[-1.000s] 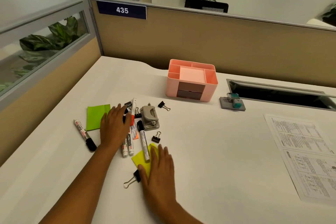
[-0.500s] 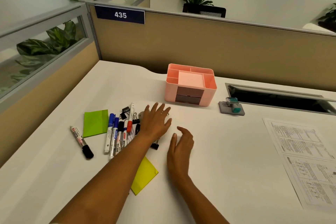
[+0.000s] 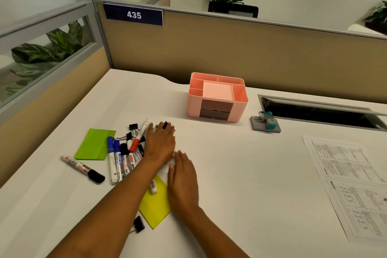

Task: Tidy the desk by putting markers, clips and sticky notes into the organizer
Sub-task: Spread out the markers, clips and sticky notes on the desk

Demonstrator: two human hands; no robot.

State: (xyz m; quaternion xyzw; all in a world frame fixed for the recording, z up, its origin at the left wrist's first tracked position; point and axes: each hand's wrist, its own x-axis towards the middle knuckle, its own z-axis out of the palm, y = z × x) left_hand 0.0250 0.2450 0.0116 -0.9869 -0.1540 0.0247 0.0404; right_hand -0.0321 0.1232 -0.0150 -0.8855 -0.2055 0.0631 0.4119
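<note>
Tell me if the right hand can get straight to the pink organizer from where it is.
Probably yes. The right hand lies flat and holds nothing, and the white desk between it and the pink organizer looks bare. The left hand rests off to the side over the clutter, outside that path.

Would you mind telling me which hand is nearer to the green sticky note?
Left. The left hand lies flat over the clutter, just right of the markers bordering the green sticky note. The right hand rests farther right and nearer the person.
</note>
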